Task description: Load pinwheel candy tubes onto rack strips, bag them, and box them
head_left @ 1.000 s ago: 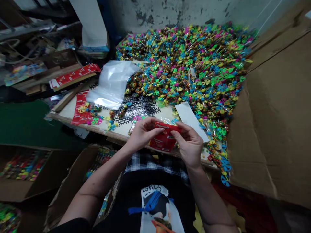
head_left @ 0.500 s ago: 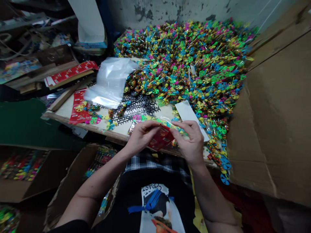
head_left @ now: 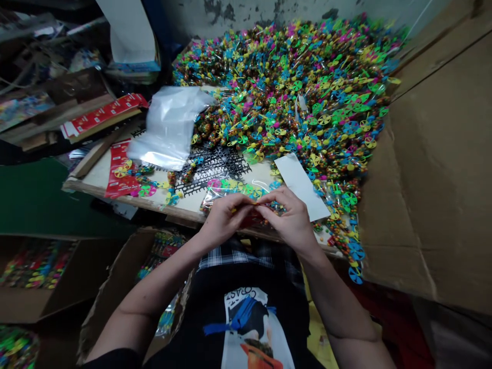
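On the wooden desk (head_left: 126,201) lies a big heap of candy packets with colourful plastic pinwheels (head_left: 292,97), and a brown cardboard sheet (head_left: 430,179) stands at its right side. At the front of the desk, the left hand (head_left: 226,220) and right hand (head_left: 286,215) are closed and together pinch a red card (head_left: 249,219), mostly hidden, just beside a white paper strip (head_left: 302,187).
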Motion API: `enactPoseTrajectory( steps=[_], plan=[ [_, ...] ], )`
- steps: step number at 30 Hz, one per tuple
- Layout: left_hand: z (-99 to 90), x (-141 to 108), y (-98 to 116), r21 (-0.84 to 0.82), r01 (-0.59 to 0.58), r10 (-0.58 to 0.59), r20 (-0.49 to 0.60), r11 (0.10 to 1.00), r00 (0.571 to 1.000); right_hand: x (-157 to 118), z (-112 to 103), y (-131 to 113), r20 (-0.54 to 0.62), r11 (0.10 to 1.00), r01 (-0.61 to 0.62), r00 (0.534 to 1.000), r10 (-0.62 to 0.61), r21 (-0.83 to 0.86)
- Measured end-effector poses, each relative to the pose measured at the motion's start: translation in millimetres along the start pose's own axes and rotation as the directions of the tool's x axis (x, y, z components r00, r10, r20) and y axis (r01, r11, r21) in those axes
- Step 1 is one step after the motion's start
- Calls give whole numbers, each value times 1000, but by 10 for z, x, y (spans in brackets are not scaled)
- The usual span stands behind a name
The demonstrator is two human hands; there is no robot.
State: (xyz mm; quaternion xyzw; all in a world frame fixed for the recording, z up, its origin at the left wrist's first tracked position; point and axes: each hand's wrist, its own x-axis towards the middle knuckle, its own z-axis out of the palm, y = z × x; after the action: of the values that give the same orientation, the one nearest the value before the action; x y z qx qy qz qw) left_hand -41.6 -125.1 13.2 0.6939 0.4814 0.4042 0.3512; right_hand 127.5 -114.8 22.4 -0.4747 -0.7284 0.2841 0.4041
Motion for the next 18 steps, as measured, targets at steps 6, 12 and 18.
enactPoseTrajectory(
  steps=[6, 12, 18],
  plan=[
    [5, 3, -31, 26, -33, 33, 25, 999, 999, 9, -29, 48, 10, 999, -26, 1000, 25, 32],
    [14, 9, -46, 19, -24, 23, 53, 1000, 998, -2, -49, 78, -4, 999, -23, 1000, 23, 47],
    [25, 25, -36, 10, 30, -31, 94, 1000, 995, 20, -47, 131, 77, 998, -42, 996, 38, 51]
  ],
)
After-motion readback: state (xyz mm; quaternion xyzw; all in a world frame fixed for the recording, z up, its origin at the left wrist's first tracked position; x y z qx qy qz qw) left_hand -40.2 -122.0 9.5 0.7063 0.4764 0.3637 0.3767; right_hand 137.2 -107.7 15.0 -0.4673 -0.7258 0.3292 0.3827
